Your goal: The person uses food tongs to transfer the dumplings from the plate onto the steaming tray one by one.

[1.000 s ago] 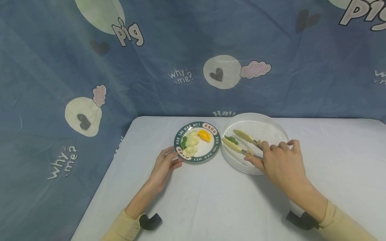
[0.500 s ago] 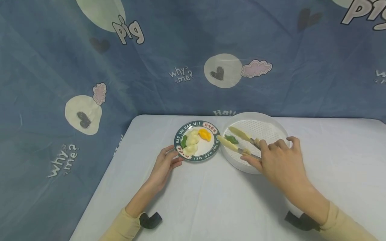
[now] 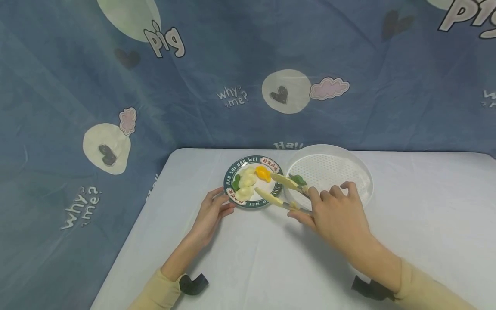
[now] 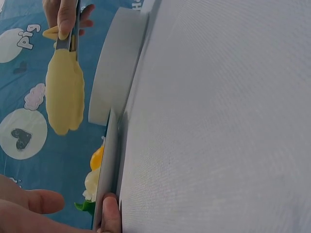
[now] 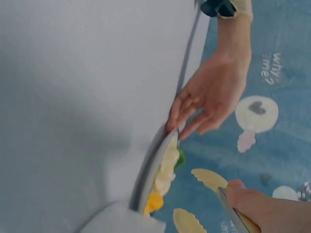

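My left hand [image 3: 209,215] holds the left rim of a round plate [image 3: 255,205] with a green, lettered border. On the plate lie lumpy pale cream pieces [image 3: 246,181], a green piece [image 3: 236,183] and an orange-yellow piece [image 3: 263,174]. My right hand [image 3: 337,219] grips metal tongs with pale yellow tips [image 3: 284,181]. Their two arms are spread apart, over the plate's right side, with nothing between them. The right wrist view shows the tips [image 5: 209,178] above the plate. A green leafy piece [image 3: 297,179] lies in a white round perforated tray [image 3: 329,165], right of the plate.
Plate and tray stand side by side near the back edge of a white-covered table [image 3: 252,258]. A blue printed curtain [image 3: 217,51] hangs behind and at the left. Dark bands [image 3: 193,284] show at both wrists.
My right hand has moved left with the tongs, from over the tray to over the plate's right side. The green leafy piece stays in the tray. My left hand has not visibly moved.
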Tool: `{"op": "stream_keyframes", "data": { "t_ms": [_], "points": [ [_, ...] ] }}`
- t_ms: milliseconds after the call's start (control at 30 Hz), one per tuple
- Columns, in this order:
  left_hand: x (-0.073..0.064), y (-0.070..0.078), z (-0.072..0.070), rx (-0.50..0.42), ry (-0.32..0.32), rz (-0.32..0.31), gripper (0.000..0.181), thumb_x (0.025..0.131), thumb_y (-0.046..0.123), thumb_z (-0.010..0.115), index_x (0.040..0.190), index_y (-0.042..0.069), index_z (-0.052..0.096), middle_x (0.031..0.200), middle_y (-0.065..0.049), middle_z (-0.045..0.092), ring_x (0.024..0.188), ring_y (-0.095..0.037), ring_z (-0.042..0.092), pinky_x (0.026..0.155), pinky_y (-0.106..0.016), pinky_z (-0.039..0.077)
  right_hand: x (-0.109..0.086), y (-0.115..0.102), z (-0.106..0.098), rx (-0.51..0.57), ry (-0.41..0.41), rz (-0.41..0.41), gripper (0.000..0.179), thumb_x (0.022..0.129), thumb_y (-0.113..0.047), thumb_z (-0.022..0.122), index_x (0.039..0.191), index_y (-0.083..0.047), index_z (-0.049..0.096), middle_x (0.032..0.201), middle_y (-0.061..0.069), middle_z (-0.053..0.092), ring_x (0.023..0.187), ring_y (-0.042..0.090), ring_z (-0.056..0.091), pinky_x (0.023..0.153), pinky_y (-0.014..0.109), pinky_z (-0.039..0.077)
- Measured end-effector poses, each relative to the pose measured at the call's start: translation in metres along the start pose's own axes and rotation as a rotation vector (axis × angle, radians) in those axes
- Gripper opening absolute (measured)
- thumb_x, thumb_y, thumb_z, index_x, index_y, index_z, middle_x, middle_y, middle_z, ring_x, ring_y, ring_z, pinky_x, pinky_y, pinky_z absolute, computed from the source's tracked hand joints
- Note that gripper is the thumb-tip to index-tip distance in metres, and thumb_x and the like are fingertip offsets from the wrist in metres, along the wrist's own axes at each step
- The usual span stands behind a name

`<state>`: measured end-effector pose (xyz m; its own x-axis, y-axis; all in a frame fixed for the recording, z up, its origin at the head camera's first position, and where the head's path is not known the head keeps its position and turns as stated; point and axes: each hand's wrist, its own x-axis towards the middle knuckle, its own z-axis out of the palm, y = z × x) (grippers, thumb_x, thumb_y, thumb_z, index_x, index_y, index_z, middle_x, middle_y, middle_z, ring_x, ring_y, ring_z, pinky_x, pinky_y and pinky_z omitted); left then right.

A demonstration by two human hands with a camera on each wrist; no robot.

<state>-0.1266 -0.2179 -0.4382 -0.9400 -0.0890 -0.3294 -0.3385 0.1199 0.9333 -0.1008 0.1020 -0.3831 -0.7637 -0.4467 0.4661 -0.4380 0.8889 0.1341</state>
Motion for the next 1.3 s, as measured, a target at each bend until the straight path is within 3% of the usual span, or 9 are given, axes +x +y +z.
{"op": "stream_keyframes", "data": {
  "t_ms": [167,467,700,1300],
  "points": [
    [0.0,-0.001,0.0,-0.003,0.009,0.0,0.066,0.109,0.022,0.048,0.168,0.002,0.024,0.144,-0.023,0.055,0.118,-0.021,0.067,0.102,-0.019,0.063,0.004,-0.013,0.008,-0.018,-0.023,-0.023,0.07,0.09,-0.078,0.062,0.085,-0.008,0.058,0.059,0.005,0.06,0.067,0.031,0.066,0.084,0.052,0.051],
    [-0.001,-0.002,0.001,0.002,0.015,-0.006,0.065,0.109,0.023,0.049,0.167,0.004,0.026,0.144,-0.023,0.056,0.121,-0.023,0.067,0.1,-0.017,0.063,0.013,-0.033,0.023,-0.03,-0.058,-0.044,0.071,0.089,-0.08,0.066,0.085,-0.01,0.06,0.06,0.003,0.06,0.066,0.027,0.062,0.081,0.049,0.05],
    [-0.001,-0.001,0.001,0.007,0.017,-0.003,0.066,0.109,0.023,0.049,0.167,0.004,0.026,0.143,-0.023,0.058,0.121,-0.023,0.068,0.099,-0.016,0.063,0.02,-0.039,0.031,-0.032,-0.061,-0.037,0.073,0.089,-0.082,0.063,0.097,-0.009,0.067,0.064,0.004,0.067,0.07,0.028,0.066,0.079,0.046,0.048],
    [-0.002,-0.001,0.0,0.023,0.007,0.017,0.065,0.11,0.024,0.049,0.167,0.003,0.027,0.14,-0.021,0.059,0.121,-0.023,0.069,0.102,-0.019,0.063,0.021,-0.045,0.039,0.008,-0.089,0.0,0.065,0.093,-0.076,0.064,0.084,-0.012,0.061,0.06,0.004,0.065,0.067,0.028,0.064,0.08,0.045,0.048]
  ]
}}
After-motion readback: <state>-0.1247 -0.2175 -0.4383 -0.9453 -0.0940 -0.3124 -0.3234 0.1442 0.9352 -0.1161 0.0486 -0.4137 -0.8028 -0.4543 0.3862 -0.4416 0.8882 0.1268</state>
